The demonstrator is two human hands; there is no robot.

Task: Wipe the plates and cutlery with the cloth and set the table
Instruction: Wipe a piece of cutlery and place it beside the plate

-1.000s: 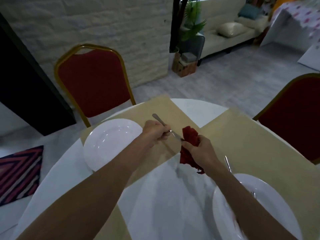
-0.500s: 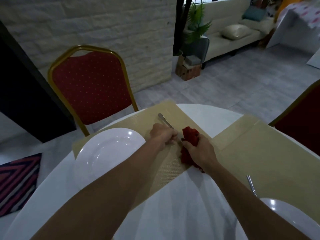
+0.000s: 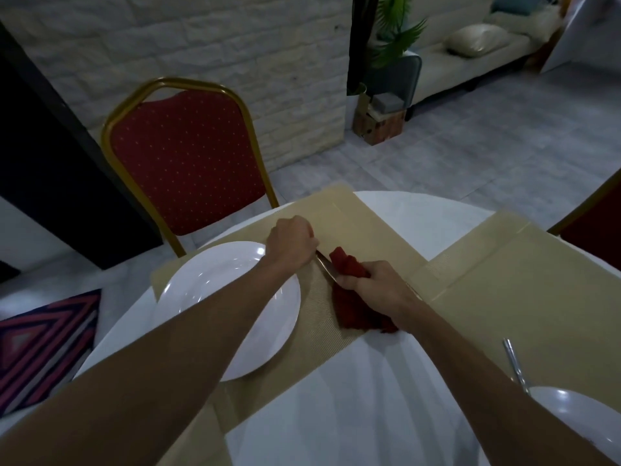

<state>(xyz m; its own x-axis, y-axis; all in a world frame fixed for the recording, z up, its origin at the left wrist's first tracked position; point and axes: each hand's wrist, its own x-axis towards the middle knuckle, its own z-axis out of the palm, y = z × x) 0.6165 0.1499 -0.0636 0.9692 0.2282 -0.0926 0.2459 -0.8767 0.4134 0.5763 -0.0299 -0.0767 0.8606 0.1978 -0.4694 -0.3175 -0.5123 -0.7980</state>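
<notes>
Right of the plate (image 3: 215,290), the left hand (image 3: 292,243) grips the stiff, probably slick knife (image 3: 324,268) by its handle. The right hand (image 3: 373,287) pinches the soft red cloth (image 3: 353,314) round the blade.

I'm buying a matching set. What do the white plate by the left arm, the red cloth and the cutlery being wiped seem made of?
The plate is probably glazed ceramic: white, glossy, with bright reflections. The red cloth looks like matte fabric, bunching in folds in the right hand. The cutlery is likely polished metal: silvery, shiny, though only a short stretch shows.
</notes>
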